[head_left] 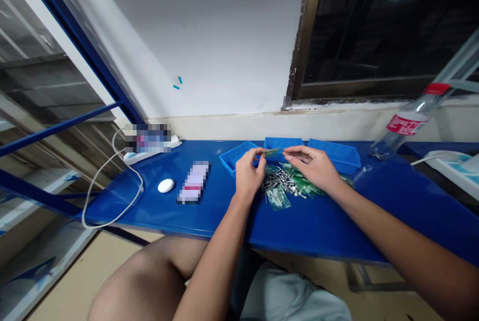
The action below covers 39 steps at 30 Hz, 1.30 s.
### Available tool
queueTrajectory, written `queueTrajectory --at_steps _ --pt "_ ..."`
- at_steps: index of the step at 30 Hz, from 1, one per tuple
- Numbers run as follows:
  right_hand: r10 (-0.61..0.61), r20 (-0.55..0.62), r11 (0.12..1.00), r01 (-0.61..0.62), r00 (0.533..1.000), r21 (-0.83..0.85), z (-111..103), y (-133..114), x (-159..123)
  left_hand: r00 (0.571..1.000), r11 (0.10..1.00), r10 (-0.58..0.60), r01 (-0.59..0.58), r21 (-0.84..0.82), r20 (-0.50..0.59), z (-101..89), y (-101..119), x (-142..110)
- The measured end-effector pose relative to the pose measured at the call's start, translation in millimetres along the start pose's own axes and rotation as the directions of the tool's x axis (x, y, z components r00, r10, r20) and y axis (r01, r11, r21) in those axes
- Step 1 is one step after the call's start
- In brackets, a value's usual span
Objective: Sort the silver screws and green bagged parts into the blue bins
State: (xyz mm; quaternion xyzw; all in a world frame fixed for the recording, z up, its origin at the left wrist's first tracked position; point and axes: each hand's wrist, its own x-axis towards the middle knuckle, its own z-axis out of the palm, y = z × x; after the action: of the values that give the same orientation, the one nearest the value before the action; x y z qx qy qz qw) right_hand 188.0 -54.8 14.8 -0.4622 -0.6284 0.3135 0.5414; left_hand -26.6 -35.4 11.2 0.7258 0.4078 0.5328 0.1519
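Observation:
My left hand (250,172) pinches a small green clear plastic bag (273,151) between thumb and fingertips, above the table. Fingers drawn together, my right hand (314,165) is at the bag's right end; what its fingertips hold is too small to make out. Under and between the hands lies a heap of small metal parts (279,177), thin and shiny like screws or nails. Several more green plastic bags (305,185) lie at the heap's right, partly below my right hand. Another clear bag (278,198) with pale pieces rests at the heap's front.
Behind the heap stand a left blue tray (229,160), a middle blue tray (283,141) and a right blue tray (346,153). A phone-like blurred item (193,182), a white oval object (165,185), a power strip (151,154) with a cable, and a plastic bottle (406,124) share the blue table (209,219).

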Motion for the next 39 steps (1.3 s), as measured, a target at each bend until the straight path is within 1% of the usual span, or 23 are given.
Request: queueTrajectory --at_steps 2,4,7,11,14,17,19,22,24,26,30,35,39 --pt "0.001 0.000 1.000 -0.001 1.000 -0.015 -1 -1 0 0.997 0.986 0.064 -0.055 0.158 -0.054 -7.5 -4 2" --pt "-0.004 0.000 0.999 0.004 1.000 -0.048 -1 -1 0 0.991 0.957 0.084 -0.050 0.285 -0.107 -15.2 -7 3" --pt "-0.018 0.017 0.995 0.020 1.000 -0.099 -3 -1 -1 0.988 0.918 0.047 0.016 0.395 -0.149 -26.2 -10 6" --pt "-0.031 0.022 0.991 0.034 0.999 -0.132 -3 -4 -2 0.981 0.865 -0.052 0.139 0.483 -0.188 -37.5 -14 7" --pt "-0.031 0.029 0.990 0.035 0.999 -0.140 -2 -8 -3 0.960 0.839 -0.141 0.245 0.486 -0.241 -42.2 -20 7" --pt "-0.038 0.036 0.987 0.043 0.999 -0.154 -1 -10 -4 0.934 0.818 -0.237 0.339 0.464 -0.266 -44.8 -24 6" --pt "-0.049 0.045 0.983 0.056 0.998 -0.177 -1 -11 -4 0.920 0.807 -0.286 0.382 0.451 -0.268 -46.2 -26 6" --pt "-0.073 0.078 0.962 0.091 0.994 -0.256 -1 -15 -5 0.905 0.796 -0.316 0.417 0.440 -0.285 -48.4 -25 6" --pt "-0.096 0.123 0.936 0.132 0.988 -0.326 -1 -18 -7 0.899 0.790 -0.319 0.427 0.439 -0.301 -49.5 -24 6" --pt "-0.129 0.187 0.906 0.192 0.974 -0.376 0 -21 -8 0.903 0.795 -0.312 0.418 0.440 -0.296 -50.2 -24 6" --pt "-0.193 0.287 0.864 0.301 0.938 -0.403 2 -24 -9 0.920 0.815 -0.292 0.382 0.436 -0.261 -49.1 -25 6" --pt "-0.201 0.303 0.850 0.319 0.932 -0.418 2 -23 -10 0.927 0.816 -0.273 0.365 0.448 -0.257 -45.1 -24 5" --pt "-0.207 0.304 0.844 0.327 0.930 -0.426 1 -21 -9 0.933 0.812 -0.306 0.361 0.459 -0.191 -42.4 -23 3"
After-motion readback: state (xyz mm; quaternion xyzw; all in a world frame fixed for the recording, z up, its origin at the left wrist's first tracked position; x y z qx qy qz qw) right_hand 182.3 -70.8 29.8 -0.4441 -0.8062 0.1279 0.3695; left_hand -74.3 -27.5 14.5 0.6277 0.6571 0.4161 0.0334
